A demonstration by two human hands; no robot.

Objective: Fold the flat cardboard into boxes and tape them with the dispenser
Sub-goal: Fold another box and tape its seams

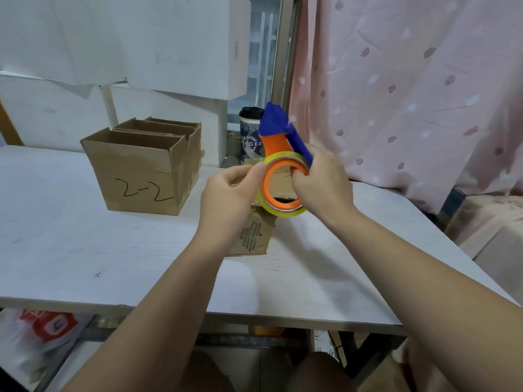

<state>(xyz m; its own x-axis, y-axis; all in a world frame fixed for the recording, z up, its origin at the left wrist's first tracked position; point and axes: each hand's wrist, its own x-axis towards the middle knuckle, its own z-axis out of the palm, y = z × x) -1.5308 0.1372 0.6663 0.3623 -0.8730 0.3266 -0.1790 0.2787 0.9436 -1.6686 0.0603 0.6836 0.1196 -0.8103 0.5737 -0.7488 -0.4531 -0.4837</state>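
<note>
I hold an orange and blue tape dispenser with a yellowish tape roll up in front of me. My right hand grips it, fingers hooked through the orange ring. My left hand pinches the roll's left edge with thumb and forefinger. Right below the dispenser a small cardboard box with black scribble on its side stands on the white table, mostly hidden by my hands. Two open folded boxes stand back left; the front one is marked "2-2", the other sits behind it.
A dark paper cup stands at the table's back edge by the window frame. White foam blocks are stacked at the back left. A pink curtain hangs on the right. A red and white bag lies under the table.
</note>
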